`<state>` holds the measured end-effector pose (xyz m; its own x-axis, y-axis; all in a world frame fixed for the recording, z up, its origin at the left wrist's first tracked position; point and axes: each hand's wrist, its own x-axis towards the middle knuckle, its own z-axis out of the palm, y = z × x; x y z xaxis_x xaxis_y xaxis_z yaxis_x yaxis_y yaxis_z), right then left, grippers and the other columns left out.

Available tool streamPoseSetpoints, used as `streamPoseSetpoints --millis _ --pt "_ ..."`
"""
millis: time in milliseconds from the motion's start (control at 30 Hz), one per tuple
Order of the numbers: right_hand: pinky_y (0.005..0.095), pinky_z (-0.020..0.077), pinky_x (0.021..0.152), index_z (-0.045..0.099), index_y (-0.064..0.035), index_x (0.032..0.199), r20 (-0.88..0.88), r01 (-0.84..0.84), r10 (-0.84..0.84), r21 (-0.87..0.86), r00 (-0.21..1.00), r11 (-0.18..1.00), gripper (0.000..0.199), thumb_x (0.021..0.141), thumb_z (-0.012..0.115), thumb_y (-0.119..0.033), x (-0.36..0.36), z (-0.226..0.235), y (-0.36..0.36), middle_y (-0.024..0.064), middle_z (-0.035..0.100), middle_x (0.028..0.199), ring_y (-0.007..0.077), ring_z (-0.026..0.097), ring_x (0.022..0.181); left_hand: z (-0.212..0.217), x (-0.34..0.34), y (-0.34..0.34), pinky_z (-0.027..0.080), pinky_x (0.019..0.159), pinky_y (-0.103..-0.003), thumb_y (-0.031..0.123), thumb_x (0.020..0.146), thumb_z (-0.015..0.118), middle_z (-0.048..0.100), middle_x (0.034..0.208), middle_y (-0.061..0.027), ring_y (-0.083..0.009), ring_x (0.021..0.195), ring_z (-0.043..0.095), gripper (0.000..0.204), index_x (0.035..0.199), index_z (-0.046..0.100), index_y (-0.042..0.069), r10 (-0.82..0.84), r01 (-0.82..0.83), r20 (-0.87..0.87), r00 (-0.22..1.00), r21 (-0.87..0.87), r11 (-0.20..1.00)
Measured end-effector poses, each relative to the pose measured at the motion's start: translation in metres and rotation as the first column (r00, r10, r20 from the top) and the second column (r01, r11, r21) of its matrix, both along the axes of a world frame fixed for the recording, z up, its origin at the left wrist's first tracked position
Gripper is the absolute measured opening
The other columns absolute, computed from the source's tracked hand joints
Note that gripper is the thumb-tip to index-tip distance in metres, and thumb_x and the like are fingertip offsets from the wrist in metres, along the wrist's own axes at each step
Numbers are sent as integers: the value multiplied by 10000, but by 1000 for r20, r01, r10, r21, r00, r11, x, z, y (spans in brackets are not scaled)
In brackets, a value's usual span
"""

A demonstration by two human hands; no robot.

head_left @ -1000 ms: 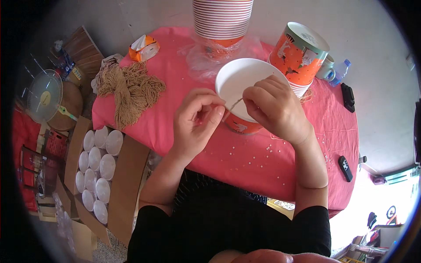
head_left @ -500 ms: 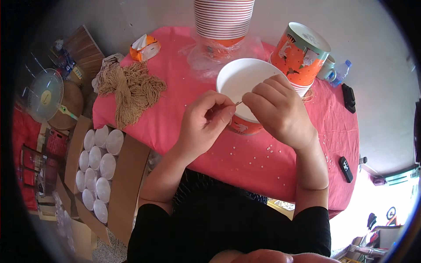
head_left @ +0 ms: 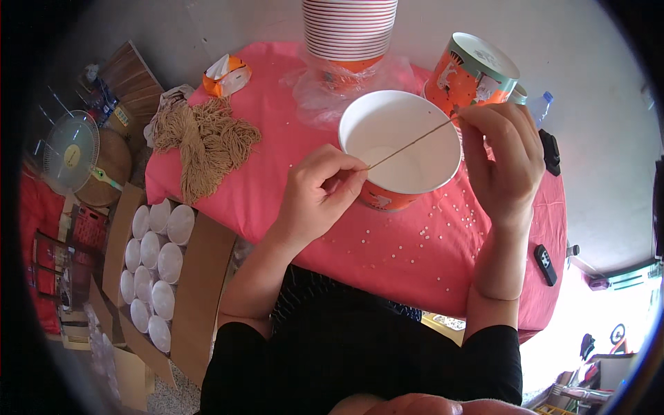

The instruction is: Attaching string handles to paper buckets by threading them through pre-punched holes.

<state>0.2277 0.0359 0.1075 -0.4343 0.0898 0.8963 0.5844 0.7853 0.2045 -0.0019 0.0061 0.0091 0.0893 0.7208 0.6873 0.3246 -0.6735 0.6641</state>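
One open paper bowl (head_left: 401, 149) sits on the pink table (head_left: 277, 173), with one tall stack of bowls (head_left: 349, 31) behind it and one bundle of twine (head_left: 204, 142) to the left. The left hand (head_left: 321, 197) and the right hand (head_left: 505, 155) each pinch one end of a single string (head_left: 411, 144), stretched taut across the bowl's mouth. The stack's top is cut off, and the small white specks on the cloth are too small to identify.
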Motion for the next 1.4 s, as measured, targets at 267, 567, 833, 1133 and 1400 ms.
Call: streamPoseSetpoints --millis 267,567,833,1133,1400 --pt "362 460 582 612 -36 876 -4 5 -6 -158 1000 987 164 750 711 0 -1 -2 1 80 615 767 271 596 651 -4 8 -23 444 520 -266 0 829 671 629 808 -53 -124 595 565 187 1015 660 25 -4 14 -105 995 92 996" --pt "211 452 594 618 -19 981 -424 -411 171 -576 889 707 168 839 633 70 0 -4 -15 3 623 806 47 604 711 -2 6 -7 471 568 -279 96 859 699 624 799 -85 -155 638 600 183 1011 630 22 63 -67 -81 995 -51 996" --pt "205 492 707 580 21 1064 -715 -744 383 -661 586 -96 251 829 622 96 13 -2 -6 41 633 880 82 620 797 20 -33 33 446 572 -243 22 845 648 625 731 -14 -67 638 559 113 957 663 15 236 -237 -29 971 -194 952" --pt "235 547 598 585 53 1018 -821 -687 406 -564 402 -458 197 835 616 119 9 -6 -4 122 664 877 144 664 760 34 -51 57 491 631 -249 128 879 668 707 868 -62 -108 698 616 185 1016 681 4 347 -350 -78 935 -37 936" --pt "297 608 654 580 43 983 -862 -780 349 -491 368 -388 112 883 596 91 -12 -19 -3 171 683 897 233 713 777 44 7 -26 465 642 -216 125 967 581 652 924 -48 -79 740 574 301 1247 583 14 -440 532 328 836 -289 796"
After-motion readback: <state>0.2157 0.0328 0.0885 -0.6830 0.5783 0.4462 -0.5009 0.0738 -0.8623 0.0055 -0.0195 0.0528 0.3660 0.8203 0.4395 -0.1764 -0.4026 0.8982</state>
